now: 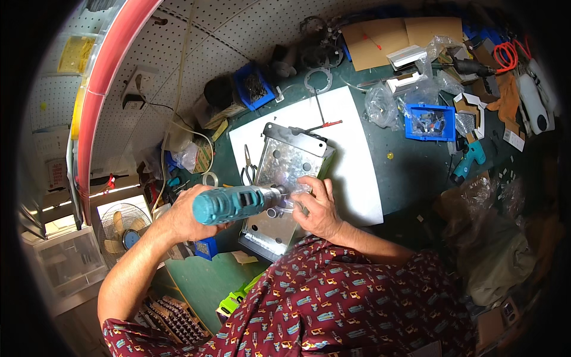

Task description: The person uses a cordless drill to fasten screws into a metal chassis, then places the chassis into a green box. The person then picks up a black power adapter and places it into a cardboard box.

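1. My left hand (181, 217) sits left of the frame's centre, fingers wrapped tight round the grip of a teal power drill (238, 202). The forearm runs up from the lower left edge, elbow bent, wrist turned so the drill lies nearly level and points right.
2. The drill's metal nose reaches the middle of the frame, meeting the face of a galvanized metal plate (285, 178) just where my right hand is.
3. My right hand (318, 208) lies just right of centre, palm down, fingers spread and pressed on the plate, fingertips close round the drill's tip. I cannot tell whether it pinches something small there; it reads as flat and bracing rather than clenched.
4. The right forearm comes in from the lower right, out of a dark red patterned sleeve (357, 291).
5. The plate rests at centre frame, tilted, its folded upper edge toward the top, partly on a white sheet (357, 160) spread on the green bench (416, 166).
6. Pliers (248, 166) lie on the sheet just left of the plate; a red-handled tool (324, 125) lies just above it.
7. A blue parts bin (429, 123) stands in the upper right, well apart from my hands.
8. A small fan (122, 229) sits at the left, below the bench edge.
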Motion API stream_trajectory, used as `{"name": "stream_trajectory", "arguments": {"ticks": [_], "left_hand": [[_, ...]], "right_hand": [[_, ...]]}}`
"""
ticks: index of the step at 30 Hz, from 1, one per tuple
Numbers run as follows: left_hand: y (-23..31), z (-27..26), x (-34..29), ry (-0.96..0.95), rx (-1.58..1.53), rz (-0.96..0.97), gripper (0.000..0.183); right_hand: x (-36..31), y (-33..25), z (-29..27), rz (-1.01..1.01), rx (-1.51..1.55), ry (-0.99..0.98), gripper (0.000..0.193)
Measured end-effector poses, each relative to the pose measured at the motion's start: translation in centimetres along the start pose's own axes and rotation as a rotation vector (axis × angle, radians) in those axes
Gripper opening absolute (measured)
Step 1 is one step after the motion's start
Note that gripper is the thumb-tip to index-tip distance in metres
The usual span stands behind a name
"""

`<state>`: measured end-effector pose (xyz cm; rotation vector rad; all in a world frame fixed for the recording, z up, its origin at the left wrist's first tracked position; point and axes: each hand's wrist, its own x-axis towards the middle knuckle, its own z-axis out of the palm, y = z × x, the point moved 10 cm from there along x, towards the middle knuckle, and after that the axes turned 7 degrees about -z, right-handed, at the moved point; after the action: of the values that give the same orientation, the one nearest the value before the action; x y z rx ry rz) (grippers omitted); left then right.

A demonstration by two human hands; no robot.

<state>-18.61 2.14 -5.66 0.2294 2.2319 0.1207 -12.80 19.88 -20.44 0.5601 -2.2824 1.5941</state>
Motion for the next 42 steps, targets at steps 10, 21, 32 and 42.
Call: {"name": "stream_trajectory", "arguments": {"ticks": [10, 21, 32, 42], "left_hand": [[-0.1, 1.3, -0.6, 0.094, -0.112, -0.008, 0.015], [2.1, 0.5, 0.8, 0.017, -0.041, 0.005, 0.024], [2.0, 0.4, -1.4, 0.174, -0.226, -0.151, 0.029], [0.4, -0.2, -2.4, 0.287, -0.455, -0.065, 0.026]], "right_hand": [[-0.2, 0.4, 0.0, -0.007, -0.01, 0.035, 0.02], [-0.3, 0.9, -0.4, 0.044, -0.013, 0.024, 0.041], [-0.2, 0.9, 0.4, 0.028, 0.016, 0.012, 0.035], [0.5, 0.6, 0.1, 0.003, 0.031, 0.05, 0.029]]}}
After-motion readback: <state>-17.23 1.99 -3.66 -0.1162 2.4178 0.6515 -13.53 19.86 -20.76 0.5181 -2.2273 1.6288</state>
